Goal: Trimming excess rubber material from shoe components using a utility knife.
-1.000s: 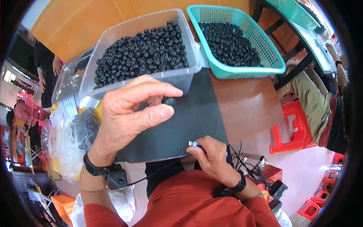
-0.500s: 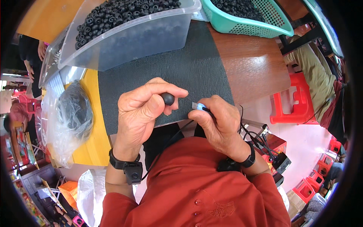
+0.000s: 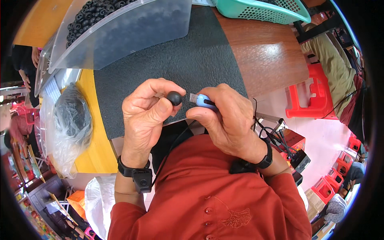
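Observation:
Between the thumb and fingers of my left hand [image 3: 146,106] is pinched a round black rubber part [image 3: 174,98]. My right hand [image 3: 230,120] grips a blue utility knife [image 3: 205,101], its short blade [image 3: 193,97] sticking out toward the black part. A small gap seems to lie between blade and part. Both hands are above the near edge of a dark grey mat [image 3: 176,60]. Beyond them stands a clear plastic bin [image 3: 140,36] holding many small black ring-like parts [image 3: 86,20].
A green perforated basket [image 3: 260,12] stands at the far right on the brown wooden table [image 3: 260,56]. At the left lies a clear plastic bag [image 3: 72,120] with dark contents. A red stool [image 3: 312,96] and black cables [image 3: 276,144] are to the right. Other people are at both sides.
The knife has moved left, closer to the black part, and its blue handle shows more. My left hand has shifted slightly left. The whole view has tilted a little.

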{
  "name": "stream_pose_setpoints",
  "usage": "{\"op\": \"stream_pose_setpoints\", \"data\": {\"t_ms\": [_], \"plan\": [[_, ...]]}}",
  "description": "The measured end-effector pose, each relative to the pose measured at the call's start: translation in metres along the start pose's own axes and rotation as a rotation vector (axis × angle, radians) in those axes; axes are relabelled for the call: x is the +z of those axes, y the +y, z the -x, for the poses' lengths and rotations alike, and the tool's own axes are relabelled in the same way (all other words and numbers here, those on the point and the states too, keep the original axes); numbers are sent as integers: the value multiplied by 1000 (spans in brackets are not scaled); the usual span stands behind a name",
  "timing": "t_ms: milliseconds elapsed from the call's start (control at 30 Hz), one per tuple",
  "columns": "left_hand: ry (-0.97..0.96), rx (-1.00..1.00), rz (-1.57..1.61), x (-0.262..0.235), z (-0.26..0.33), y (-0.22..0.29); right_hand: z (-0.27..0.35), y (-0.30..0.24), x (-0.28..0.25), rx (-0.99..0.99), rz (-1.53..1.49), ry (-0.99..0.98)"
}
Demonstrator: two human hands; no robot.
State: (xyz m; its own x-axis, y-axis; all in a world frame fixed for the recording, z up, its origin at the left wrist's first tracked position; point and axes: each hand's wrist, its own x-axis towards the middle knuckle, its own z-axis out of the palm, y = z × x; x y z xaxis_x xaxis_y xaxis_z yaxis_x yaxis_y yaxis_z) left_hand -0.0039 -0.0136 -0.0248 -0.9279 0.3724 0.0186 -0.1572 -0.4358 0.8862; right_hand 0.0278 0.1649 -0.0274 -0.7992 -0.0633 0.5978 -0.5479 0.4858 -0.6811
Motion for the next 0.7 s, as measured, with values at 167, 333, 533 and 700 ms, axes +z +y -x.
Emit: {"op": "stream_pose_setpoints", "data": {"t_ms": [167,333,533,700], "plan": [[-16,26,-57,7,1,-4,0,0,2,-5,29,-2],[-7,-11,-63,9,5,-3,1,3,4,-21,59,17],[29,-51,-68,12,5,-4,3,4,8,-51,108,45],[65,-89,-26,13,7,-6,4,4,7,-59,138,45]]}}
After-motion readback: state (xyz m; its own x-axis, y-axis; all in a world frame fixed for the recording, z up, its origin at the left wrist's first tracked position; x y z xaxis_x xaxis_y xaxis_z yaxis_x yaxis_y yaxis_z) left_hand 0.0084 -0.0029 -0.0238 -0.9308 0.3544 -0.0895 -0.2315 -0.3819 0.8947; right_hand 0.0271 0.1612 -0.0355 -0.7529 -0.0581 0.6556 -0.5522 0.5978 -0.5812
